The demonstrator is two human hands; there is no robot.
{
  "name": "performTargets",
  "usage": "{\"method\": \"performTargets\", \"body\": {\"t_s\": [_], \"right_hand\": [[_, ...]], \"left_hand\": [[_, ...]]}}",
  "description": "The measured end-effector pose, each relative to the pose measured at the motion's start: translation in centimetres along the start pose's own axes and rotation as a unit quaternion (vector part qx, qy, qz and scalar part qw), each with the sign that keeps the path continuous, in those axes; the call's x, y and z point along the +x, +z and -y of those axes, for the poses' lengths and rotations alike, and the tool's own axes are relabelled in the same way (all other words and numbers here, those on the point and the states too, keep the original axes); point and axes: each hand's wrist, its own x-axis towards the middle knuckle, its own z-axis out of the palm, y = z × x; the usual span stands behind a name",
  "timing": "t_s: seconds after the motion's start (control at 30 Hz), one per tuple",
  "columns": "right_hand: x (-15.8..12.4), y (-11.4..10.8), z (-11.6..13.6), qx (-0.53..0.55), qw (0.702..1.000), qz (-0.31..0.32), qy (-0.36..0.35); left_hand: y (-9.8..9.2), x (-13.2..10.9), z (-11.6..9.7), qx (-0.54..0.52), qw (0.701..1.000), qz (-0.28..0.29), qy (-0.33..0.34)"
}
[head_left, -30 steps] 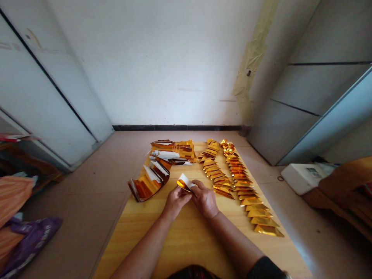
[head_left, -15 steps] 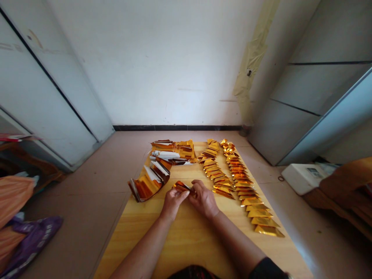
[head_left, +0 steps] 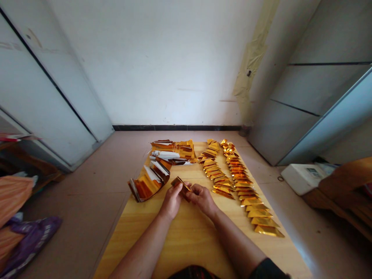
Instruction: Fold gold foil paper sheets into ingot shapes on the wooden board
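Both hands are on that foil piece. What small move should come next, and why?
I'd probably have the right hand press along the foil piece to firm its crease: it looks folded into a narrow strip, the left hand holds it, and the right grips its nearer end.

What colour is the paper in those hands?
The paper looks shiny golden brown, best in the head view.

Gold-brown foil [head_left: 178, 181], yellow table [head_left: 190, 240], white wall [head_left: 162, 69]

Foil paper [head_left: 177, 181]: white face showing earlier, now gold-brown; slant steeper, apparently folded narrower.
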Motion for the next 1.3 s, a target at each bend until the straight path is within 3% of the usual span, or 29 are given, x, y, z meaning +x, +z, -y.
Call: {"method": "performTargets", "body": {"t_s": [0.17, 0.4, 0.67, 0.77, 0.87, 1.0, 1.1, 1.2, 1.3], "right_hand": [[-0.3, 0.2, 0.1, 0.020, 0.999, 0.013, 0.038], [-0.2, 0.3, -0.2, -0.005, 0.998, 0.018, 0.053], [-0.4, 0.0, -0.6, -0.088, 0.995, 0.018, 0.038], [-0.3, -0.5, -0.3, -0.101, 0.993, 0.016, 0.060], [-0.3, -1.1, 0.0, -0.109, 0.990, -0.008, 0.089], [-0.1, -1.7, 0.3, -0.127, 0.987, -0.046, 0.088], [-0.1, -1.8, 0.4, -0.129, 0.987, -0.039, 0.089], [-0.2, -2.2, 0.6, -0.202, 0.978, -0.043, 0.035], [-0.4, -2.6, 0.8, -0.322, 0.944, -0.061, -0.047]], "left_hand": [[1.1, -0.1, -0.2, -0.093, 0.995, 0.009, -0.044], [1.6, 0.1, 0.0, -0.130, 0.987, -0.058, -0.074], [2.0, 0.4, 0.0, -0.135, 0.983, -0.109, -0.062], [1.6, 0.5, 0.1, -0.092, 0.990, -0.094, -0.042], [0.8, 0.5, -0.2, 0.018, 0.997, -0.080, 0.006], [0.1, 0.6, -0.7, 0.185, 0.976, -0.099, 0.067], [0.1, 0.6, -0.9, 0.208, 0.970, -0.104, 0.071], [0.1, 0.6, -1.0, 0.194, 0.973, -0.101, 0.077], [-0.1, 0.6, -1.2, 0.170, 0.976, -0.093, 0.100]]}}
